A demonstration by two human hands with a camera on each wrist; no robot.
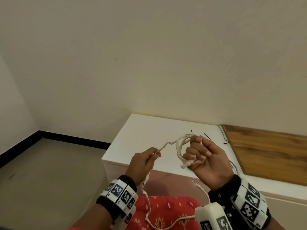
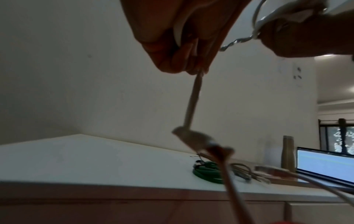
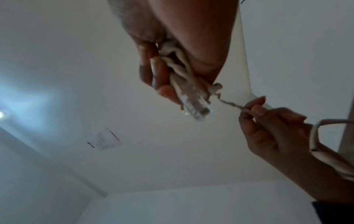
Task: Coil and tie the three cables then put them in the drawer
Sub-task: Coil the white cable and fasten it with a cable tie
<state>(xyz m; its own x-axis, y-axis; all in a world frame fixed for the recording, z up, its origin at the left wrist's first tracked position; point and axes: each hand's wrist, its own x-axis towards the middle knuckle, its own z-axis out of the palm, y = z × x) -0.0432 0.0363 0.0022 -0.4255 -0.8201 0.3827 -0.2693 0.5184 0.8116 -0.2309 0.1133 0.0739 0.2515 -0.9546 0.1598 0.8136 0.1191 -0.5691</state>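
While right hand (image 1: 205, 161) grips looped white cable (image 1: 180, 145), left hand (image 1: 143, 161) pinches kinked tail.

Both hands are raised in front of the body, each forearm wearing a black wrist strap with white marker blocks. The left hand (image 1: 142, 161) has its fingers curled, thumb and forefinger pinching the white cable (image 1: 180, 146) at a straight run. The right hand (image 1: 206, 159), palm turned toward the person, curls its fingers through the cable's coiled loops, thumb up.
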